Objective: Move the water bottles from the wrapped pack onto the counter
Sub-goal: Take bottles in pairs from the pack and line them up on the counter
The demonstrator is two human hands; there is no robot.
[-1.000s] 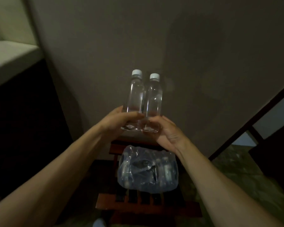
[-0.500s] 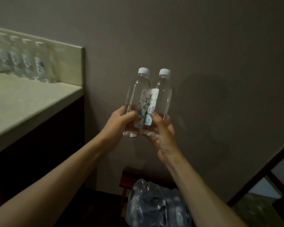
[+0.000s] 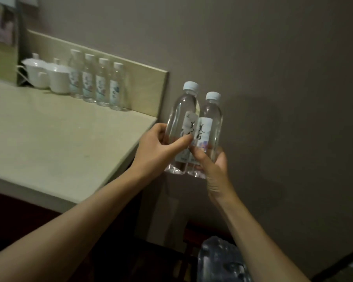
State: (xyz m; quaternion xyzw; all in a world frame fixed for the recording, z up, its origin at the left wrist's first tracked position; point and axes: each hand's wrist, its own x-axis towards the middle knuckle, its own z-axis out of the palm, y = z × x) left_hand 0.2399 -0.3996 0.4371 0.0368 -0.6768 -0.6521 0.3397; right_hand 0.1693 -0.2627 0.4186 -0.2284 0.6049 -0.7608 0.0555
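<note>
Got two water bottles up in the air side by side and touching, just off the right end of the counter point(image 3: 74, 151), my left hand point(image 3: 159, 151) wrapped around the left bottle point(image 3: 180, 119) and my right hand point(image 3: 210, 165) curled around the lower part of the right bottle point(image 3: 212, 123) (both upright-ish, white caps on top, labels facing me). Four more bottles point(image 3: 97, 80) already stand in a row at the back of the counter against the backsplash, right next to two white lidded cups point(image 3: 47, 76). The wrapped pack point(image 3: 222, 261) sits low down by my right forearm, well below the bottles I'm holding.
</note>
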